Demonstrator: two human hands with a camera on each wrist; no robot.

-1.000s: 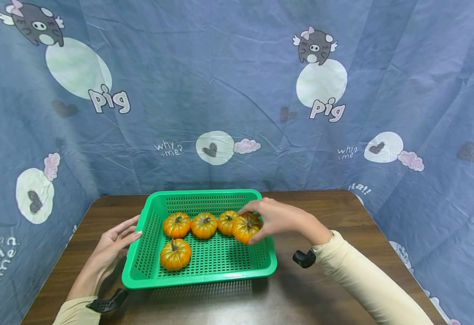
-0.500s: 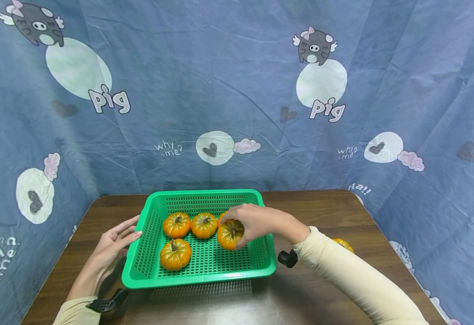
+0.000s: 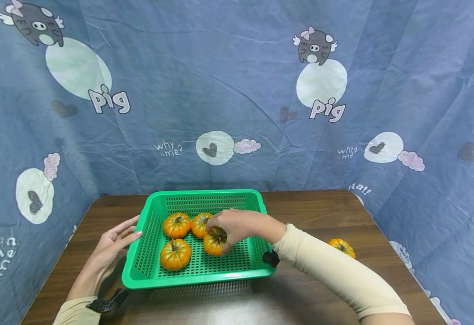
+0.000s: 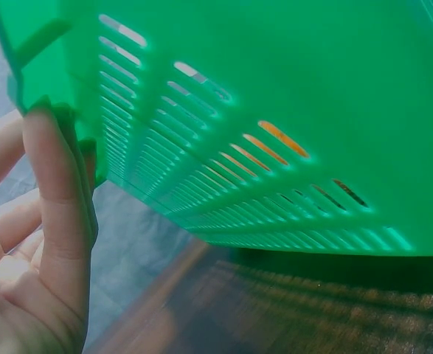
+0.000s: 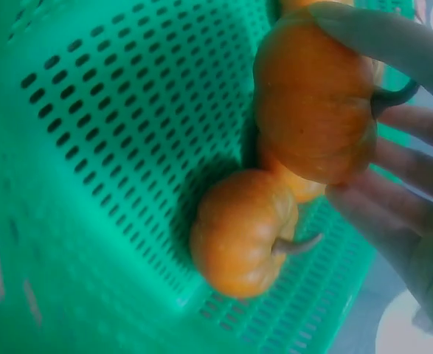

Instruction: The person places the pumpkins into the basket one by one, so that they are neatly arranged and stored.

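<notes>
My right hand (image 3: pixel 237 225) holds a small orange pumpkin (image 3: pixel 214 241) by its sides inside the green basket (image 3: pixel 198 283). In the right wrist view, this pumpkin (image 5: pixel 316 96) has its stem toward the palm, and another pumpkin (image 5: pixel 238 236) lies below it. A pumpkin (image 3: pixel 177 225) sits at the basket's back left, with a second pumpkin (image 3: pixel 199 225) beside it, partly covered by my fingers. Nearer the front left lies a third pumpkin (image 3: pixel 175 255). My left hand (image 3: pixel 112 246) touches the left rim from outside, its fingers fairly straight.
On the brown wooden table (image 3: pixel 314 207), one more pumpkin (image 3: pixel 341 247) lies right of the basket, partly behind my right sleeve (image 3: pixel 334 271). A blue patterned curtain (image 3: pixel 237 90) hangs behind the table and along its sides.
My right hand has carried the held pumpkin leftward across the basket. The hand now hides the pumpkin seen at the back right. Moving the sleeve has uncovered the table pumpkin. My left hand stays put.
</notes>
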